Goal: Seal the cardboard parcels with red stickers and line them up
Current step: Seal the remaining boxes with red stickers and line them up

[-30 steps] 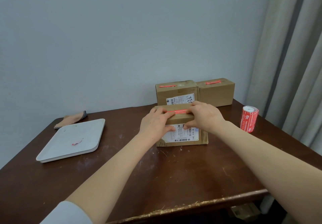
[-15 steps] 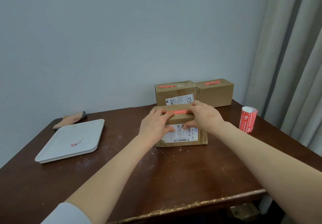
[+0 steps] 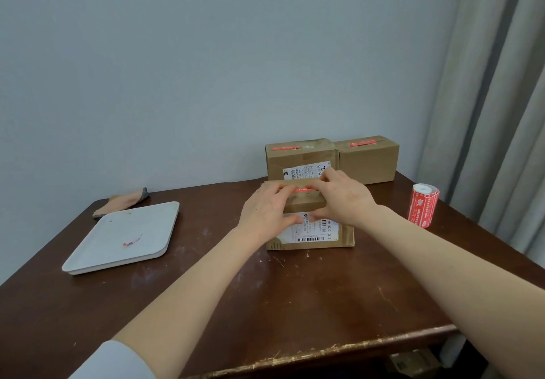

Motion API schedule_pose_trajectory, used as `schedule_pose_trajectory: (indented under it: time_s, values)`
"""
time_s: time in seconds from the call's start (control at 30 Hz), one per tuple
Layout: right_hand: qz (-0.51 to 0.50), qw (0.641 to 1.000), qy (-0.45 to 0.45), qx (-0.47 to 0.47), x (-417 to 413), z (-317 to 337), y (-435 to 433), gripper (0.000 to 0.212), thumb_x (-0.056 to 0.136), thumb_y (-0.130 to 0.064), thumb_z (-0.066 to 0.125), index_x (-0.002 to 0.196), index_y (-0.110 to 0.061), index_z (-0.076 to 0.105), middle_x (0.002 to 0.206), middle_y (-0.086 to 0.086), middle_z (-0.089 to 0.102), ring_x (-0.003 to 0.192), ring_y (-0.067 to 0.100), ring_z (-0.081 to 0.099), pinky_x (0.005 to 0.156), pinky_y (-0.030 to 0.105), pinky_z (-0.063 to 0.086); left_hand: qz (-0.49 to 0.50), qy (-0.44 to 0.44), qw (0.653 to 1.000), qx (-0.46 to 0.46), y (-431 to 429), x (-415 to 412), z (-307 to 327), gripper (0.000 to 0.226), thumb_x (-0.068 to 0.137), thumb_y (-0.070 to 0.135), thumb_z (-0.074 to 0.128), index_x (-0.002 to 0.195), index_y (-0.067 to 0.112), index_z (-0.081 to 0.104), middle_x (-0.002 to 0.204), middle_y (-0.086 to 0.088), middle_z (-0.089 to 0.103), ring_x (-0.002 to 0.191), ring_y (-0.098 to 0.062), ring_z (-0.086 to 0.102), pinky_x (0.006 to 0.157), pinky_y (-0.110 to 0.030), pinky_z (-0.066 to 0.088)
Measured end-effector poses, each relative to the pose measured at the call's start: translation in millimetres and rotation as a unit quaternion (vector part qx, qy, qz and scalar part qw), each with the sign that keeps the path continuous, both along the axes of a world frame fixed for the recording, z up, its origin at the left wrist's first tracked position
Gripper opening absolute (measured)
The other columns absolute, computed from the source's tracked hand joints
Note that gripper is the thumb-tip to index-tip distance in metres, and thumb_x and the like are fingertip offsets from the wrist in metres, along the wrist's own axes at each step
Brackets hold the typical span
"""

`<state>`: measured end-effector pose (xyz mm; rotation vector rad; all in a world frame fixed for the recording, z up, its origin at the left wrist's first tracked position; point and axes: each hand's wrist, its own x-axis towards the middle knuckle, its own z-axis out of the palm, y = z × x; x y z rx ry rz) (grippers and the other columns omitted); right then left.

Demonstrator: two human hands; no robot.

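The dark brown wooden worktop (image 3: 324,296) has a scratched, scuffed surface and a chipped front edge. It stands against a plain grey wall (image 3: 206,69), and a pleated grey curtain (image 3: 501,113) hangs at the right, cut off by the frame.

A white square plastic tray (image 3: 97,249) with rounded corners lies flat at the left.

Two brown cardboard parcels stand side by side at the wall. The rear left parcel (image 3: 298,159) and the rear right parcel (image 3: 368,163) touch each other, and each carries a red strip on top.

The front brown cardboard parcel (image 3: 303,203) stands mid-worktop, just in front of the rear left parcel and partly hiding it. Its white printed shipping label (image 3: 309,232) faces the camera, but the text is too small to read.

The left grip (image 3: 265,213) and the right grip (image 3: 345,198) both hold this parcel at its upper front edge. The fingers are curled over the top and the thumbs press the label. The grips hide both ends of the red sticker (image 3: 303,190) on the top face, so only its middle shows.

A cylindrical roll of red printed stickers (image 3: 423,206) stands upright at the right, well apart from the right grip.

A folded tan cloth (image 3: 124,201) lies behind the tray.

A small red scrap (image 3: 131,241) lies in the tray.
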<state>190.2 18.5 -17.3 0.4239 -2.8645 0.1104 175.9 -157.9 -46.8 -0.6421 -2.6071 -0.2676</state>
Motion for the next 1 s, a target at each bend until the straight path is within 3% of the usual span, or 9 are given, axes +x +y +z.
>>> schedule_pose_trajectory:
  time_s: [0.13, 0.47, 0.6, 0.77, 0.87, 1.0]
  values:
    - [0.001, 1.000, 0.012, 0.029, -1, -3, -5, 0.062, 0.083, -0.058, 0.061, 0.139, -0.036, 0.045, 0.120, 0.003, 0.043, 0.115, 0.021, 0.041, 0.090, 0.031, 0.040, 0.004, -0.005, 1.000, -0.025, 6, -3, -3, 0.063, 0.081, 0.053, 0.061, 0.138, 0.035, 0.040, 0.133, 0.007, 0.047, 0.123, -0.015, 0.042, 0.097, -0.028, 0.037]
    - [-0.036, 0.999, 0.008, -0.036, 1, -8, 2, 0.062, 0.071, -0.062, 0.071, 0.114, -0.019, 0.063, 0.110, -0.004, 0.048, 0.106, 0.014, 0.045, 0.080, 0.031, 0.047, 0.007, -0.044, 0.999, 0.007, -5, -4, -2, 0.068, 0.080, 0.048, 0.067, 0.138, 0.019, 0.046, 0.135, 0.007, 0.043, 0.125, -0.011, 0.039, 0.099, -0.027, 0.039]
    - [-0.050, 0.997, 0.002, -0.052, -2, -5, 2, 0.074, 0.067, -0.062, 0.074, 0.121, -0.016, 0.055, 0.113, -0.003, 0.049, 0.109, 0.015, 0.046, 0.086, 0.033, 0.048, 0.023, -0.047, 0.999, 0.011, -4, -5, 0, 0.071, 0.077, 0.051, 0.069, 0.134, 0.017, 0.047, 0.134, 0.006, 0.045, 0.122, -0.011, 0.041, 0.098, -0.026, 0.038]
    - [-0.017, 0.999, -0.011, 0.049, -4, -2, -5, 0.080, 0.074, -0.070, 0.061, 0.143, -0.041, 0.031, 0.126, 0.005, 0.041, 0.119, 0.023, 0.039, 0.092, 0.034, 0.042, 0.028, -0.034, 0.997, -0.061, 3, -5, 5, 0.076, 0.076, 0.064, 0.061, 0.141, 0.036, 0.034, 0.136, 0.000, 0.042, 0.123, -0.019, 0.038, 0.098, -0.032, 0.039]
    - [-0.027, 0.998, -0.009, 0.062, -3, -3, -6, 0.067, 0.081, -0.069, 0.053, 0.141, -0.043, 0.038, 0.125, 0.007, 0.040, 0.119, 0.025, 0.038, 0.095, 0.035, 0.037, 0.042, -0.019, 0.994, -0.094, 6, -6, 3, 0.070, 0.079, 0.066, 0.055, 0.141, 0.038, 0.035, 0.139, -0.001, 0.040, 0.125, -0.021, 0.035, 0.102, -0.032, 0.035]
    - [-0.028, 0.998, -0.013, 0.058, -3, -1, -5, 0.067, 0.079, -0.070, 0.055, 0.137, -0.038, 0.046, 0.121, 0.005, 0.043, 0.117, 0.024, 0.039, 0.094, 0.034, 0.038, 0.035, -0.027, 0.996, -0.079, 2, -5, 3, 0.071, 0.081, 0.061, 0.057, 0.141, 0.031, 0.037, 0.141, 0.002, 0.038, 0.127, -0.019, 0.034, 0.102, -0.030, 0.035]
